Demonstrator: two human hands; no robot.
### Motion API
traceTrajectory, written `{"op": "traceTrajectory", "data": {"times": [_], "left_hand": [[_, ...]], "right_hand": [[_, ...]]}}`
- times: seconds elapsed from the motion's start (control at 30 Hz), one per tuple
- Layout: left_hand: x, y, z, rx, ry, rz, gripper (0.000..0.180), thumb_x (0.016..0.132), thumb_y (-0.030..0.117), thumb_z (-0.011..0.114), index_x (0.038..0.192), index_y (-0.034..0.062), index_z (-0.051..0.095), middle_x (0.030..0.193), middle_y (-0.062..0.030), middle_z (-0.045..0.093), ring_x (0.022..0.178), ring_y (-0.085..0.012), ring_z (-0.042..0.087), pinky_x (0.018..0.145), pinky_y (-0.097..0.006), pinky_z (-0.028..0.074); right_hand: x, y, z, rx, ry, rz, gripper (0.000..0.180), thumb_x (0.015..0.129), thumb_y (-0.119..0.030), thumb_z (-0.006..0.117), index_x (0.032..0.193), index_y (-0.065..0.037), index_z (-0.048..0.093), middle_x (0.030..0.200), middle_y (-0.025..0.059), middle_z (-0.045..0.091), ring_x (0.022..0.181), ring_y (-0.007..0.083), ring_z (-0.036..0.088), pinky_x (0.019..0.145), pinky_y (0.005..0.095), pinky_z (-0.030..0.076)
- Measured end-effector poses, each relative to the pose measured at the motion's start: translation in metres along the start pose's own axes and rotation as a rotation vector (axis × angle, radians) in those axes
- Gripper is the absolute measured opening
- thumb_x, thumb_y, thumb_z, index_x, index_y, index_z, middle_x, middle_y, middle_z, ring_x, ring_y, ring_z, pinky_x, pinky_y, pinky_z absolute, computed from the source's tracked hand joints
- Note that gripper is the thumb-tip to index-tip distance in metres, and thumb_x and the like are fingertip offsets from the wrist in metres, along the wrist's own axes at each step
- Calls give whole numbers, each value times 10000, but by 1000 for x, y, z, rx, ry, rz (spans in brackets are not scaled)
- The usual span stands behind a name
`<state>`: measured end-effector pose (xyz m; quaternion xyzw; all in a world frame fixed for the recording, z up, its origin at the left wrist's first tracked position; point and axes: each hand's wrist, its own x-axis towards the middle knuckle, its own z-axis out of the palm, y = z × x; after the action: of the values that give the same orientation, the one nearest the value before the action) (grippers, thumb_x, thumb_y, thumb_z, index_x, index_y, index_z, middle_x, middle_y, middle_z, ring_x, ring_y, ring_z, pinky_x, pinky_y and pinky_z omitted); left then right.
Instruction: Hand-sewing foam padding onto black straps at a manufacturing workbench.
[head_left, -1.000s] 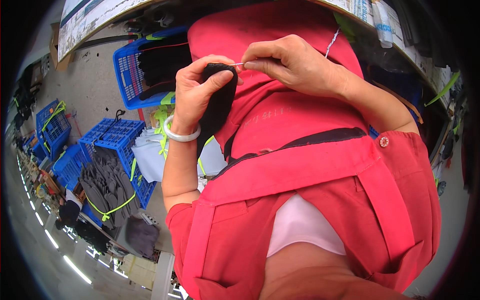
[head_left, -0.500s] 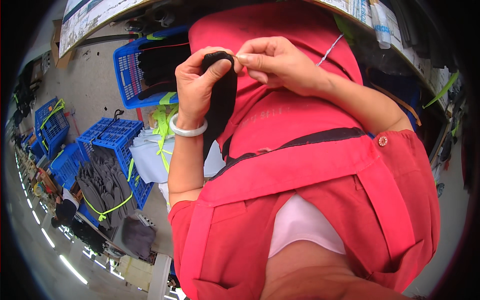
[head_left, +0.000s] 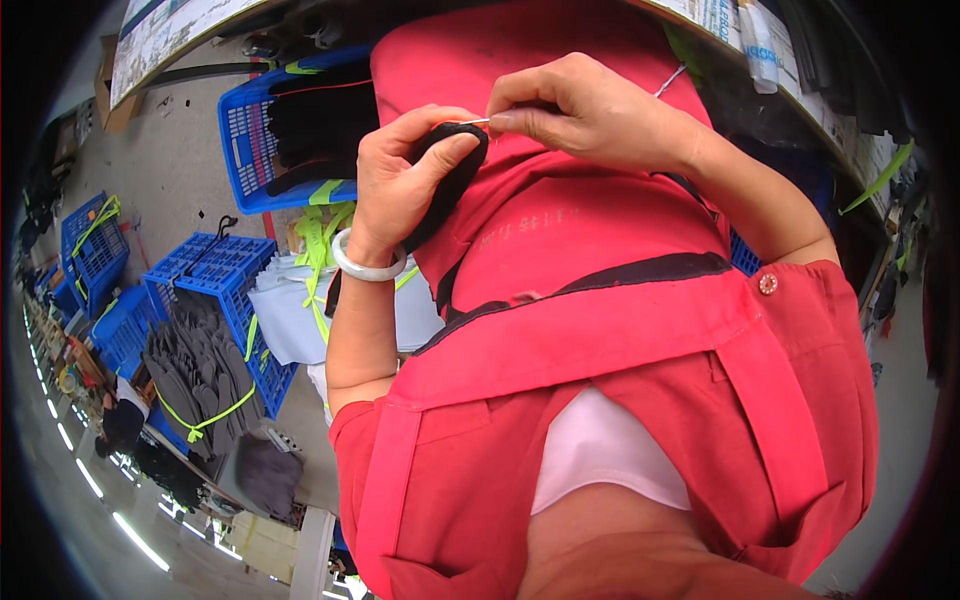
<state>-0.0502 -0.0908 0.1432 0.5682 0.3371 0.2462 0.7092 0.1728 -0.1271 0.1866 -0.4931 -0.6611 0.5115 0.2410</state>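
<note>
Hands risen slightly since earlier frame. I see left hand (head_left: 400, 180) clamped round black fabric piece (head_left: 452, 170), above red apron (head_left: 600, 330). Right hand (head_left: 585, 110) pinches thin needle (head_left: 472, 123) touching fabric's top.

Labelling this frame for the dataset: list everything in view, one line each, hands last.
black fabric piece: 1, black, gripped in left hand at chest height
needle: 1, silver, pinched by right hand, tip at the fabric
crates: several, blue, on the floor at left; exact count unclear
grey fabric bundle: 1, grey, tied with yellow-green strap, lower left
bangle: 1, pale, on left wrist
apron: 1, red, worn over the torso
workbench: 1, light edge, upper right
left hand: holds the fabric
right hand: pinches the needle
</note>
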Motion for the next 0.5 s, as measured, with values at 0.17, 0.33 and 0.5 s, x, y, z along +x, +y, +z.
{"op": "traceTrajectory", "data": {"times": [0.17, 0.33, 0.5], "left_hand": [[-1, -3, 1, 69, -7, -3, 141, 854, 38, 676, 978, -27, 677, 867, -29, 680, 806, -77, 609, 747, -208, 488], [-2, -6, 2, 108, -27, 27, 136, 844, 27, 679, 971, -22, 677, 849, -28, 678, 790, -74, 609, 734, -205, 487], [0, -7, 4, 181, -35, 76, 127, 841, 14, 676, 963, -19, 679, 844, -28, 679, 784, -75, 615, 720, -204, 490]], "right_hand": [[-3, 0, 0, -69, -25, -3, 219, 911, -173, 571, 961, 31, 633, 828, 224, 635, 767, 371, 610, 698, 406, 478], [-5, -3, -1, -123, -52, 30, 223, 908, -174, 571, 963, 33, 630, 846, 222, 642, 787, 375, 615, 719, 409, 482], [-7, 16, 12, -199, 16, -44, 183, 906, -138, 593, 958, 37, 600, 731, 168, 596, 655, 285, 578, 660, 350, 475]]}}
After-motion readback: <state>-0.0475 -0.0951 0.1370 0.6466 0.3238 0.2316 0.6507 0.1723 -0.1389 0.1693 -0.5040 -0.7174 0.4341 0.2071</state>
